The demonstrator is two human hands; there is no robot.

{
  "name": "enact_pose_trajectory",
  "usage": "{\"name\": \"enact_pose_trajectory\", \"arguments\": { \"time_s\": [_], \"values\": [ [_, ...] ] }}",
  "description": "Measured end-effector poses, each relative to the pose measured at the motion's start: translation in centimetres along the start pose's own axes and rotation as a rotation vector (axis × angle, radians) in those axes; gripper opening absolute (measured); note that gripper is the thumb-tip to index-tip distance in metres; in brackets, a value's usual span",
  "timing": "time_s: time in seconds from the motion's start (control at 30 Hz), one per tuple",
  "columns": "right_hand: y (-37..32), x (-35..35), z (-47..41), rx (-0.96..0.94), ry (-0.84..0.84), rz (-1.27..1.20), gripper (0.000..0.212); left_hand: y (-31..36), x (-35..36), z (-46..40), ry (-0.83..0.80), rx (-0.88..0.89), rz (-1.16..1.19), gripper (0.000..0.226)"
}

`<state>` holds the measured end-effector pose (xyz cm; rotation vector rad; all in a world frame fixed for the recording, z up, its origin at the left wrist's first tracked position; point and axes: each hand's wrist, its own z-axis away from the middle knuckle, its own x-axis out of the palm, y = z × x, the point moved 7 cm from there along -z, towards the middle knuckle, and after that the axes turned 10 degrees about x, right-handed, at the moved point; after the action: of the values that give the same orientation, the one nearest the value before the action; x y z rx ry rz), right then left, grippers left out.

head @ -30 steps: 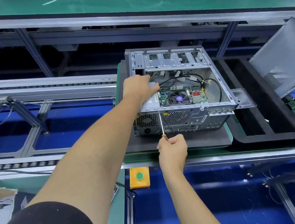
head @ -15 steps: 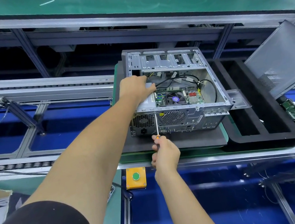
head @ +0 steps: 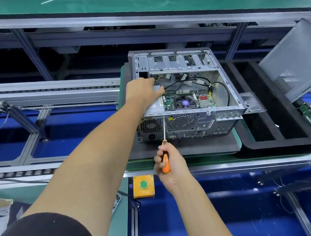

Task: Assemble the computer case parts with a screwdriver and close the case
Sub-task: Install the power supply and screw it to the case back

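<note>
Green conveyor lines run behind the open computer case (head: 183, 97), which lies on a dark mat (head: 185, 148) in front of you. Your right hand (head: 170, 162) grips the orange screwdriver (head: 165, 156), its tip at the upper rear edge of the case. Your left hand (head: 142, 90) presses the silver part inside. I judge that screwing is in progress; the side panel (head: 298, 61), leaning at the right, is not yet fitted.
</note>
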<state>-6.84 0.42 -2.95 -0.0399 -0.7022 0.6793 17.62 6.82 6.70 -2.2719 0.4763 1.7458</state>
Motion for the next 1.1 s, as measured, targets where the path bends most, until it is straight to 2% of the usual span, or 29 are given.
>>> {"name": "enact_pose_trajectory", "arguments": {
  "time_s": [0.07,0.1,0.2,0.27,0.33,0.4,0.47,0.5,0.53,0.6,0.63,0.77,0.83,0.87,0.9,0.93,1.03,1.1],
  "values": [
    [-1.3,-0.9,0.6,-0.212,0.241,0.257,0.009,0.0,0.1,0.0,-0.007,0.0,-0.004,0.047],
    [-2.3,-1.3,1.3,-0.353,0.393,0.417,0.013,0.0,0.1,0.0,-0.008,0.001,-0.005,0.047],
    [-4.4,-1.1,3.6,-0.741,0.827,0.986,0.016,0.0,0.1,-0.1,-0.004,0.005,-0.004,0.047],
    [-5.0,-0.3,4.1,-0.875,0.905,1.177,0.012,0.0,0.1,-0.1,-0.002,0.006,-0.004,0.048],
    [-5.0,-0.2,3.6,-0.846,0.802,1.116,0.019,0.0,0.2,-0.1,-0.005,0.007,-0.008,0.047],
    [-4.4,-1.2,2.0,-0.565,0.534,0.686,0.018,0.0,0.2,-0.1,-0.01,0.008,-0.011,0.046],
    [-1.8,-0.4,0.5,-0.144,0.148,0.16,0.02,0.0,0.2,-0.1,-0.016,0.011,-0.014,0.046],
    [-0.8,0.5,0.5,-0.017,0.009,-0.022,0.02,0.0,0.1,-0.1,-0.017,0.011,-0.013,0.046],
    [-0.4,1.0,0.6,0.029,-0.044,-0.125,0.019,0.1,0.1,-0.1,-0.017,0.011,-0.011,0.046],
    [0.0,1.1,0.8,0.0,0.014,-0.121,0.014,0.0,0.1,-0.1,-0.016,0.009,-0.006,0.046],
    [-0.2,0.7,0.9,-0.055,0.109,-0.033,0.011,0.0,0.1,-0.1,-0.014,0.007,-0.005,0.046],
    [-3.3,-0.3,3.0,-0.504,0.595,0.556,0.01,0.0,0.0,0.0,-0.009,0.004,-0.005,0.045],
    [-4.6,0.2,3.9,-0.747,0.765,0.889,0.019,0.0,0.0,0.0,-0.01,0.005,-0.004,0.045],
    [-4.8,0.6,4.2,-0.818,0.778,0.989,0.022,0.0,0.0,0.0,-0.011,0.006,-0.006,0.045],
    [-5.0,0.6,3.9,-0.82,0.72,0.99,0.023,0.0,0.0,-0.1,-0.011,0.008,-0.005,0.045],
    [-5.0,0.2,3.0,-0.735,0.596,0.858,0.023,0.0,0.1,-0.1,-0.011,0.009,-0.003,0.045],
    [-2.2,0.6,0.4,-0.133,0.086,0.131,0.02,0.0,0.1,-0.1,-0.013,0.011,-0.004,0.045],
    [-0.8,1.5,0.1,0.069,-0.092,-0.137,0.022,0.0,0.0,-0.1,-0.017,0.009,-0.005,0.046]
  ]
}}
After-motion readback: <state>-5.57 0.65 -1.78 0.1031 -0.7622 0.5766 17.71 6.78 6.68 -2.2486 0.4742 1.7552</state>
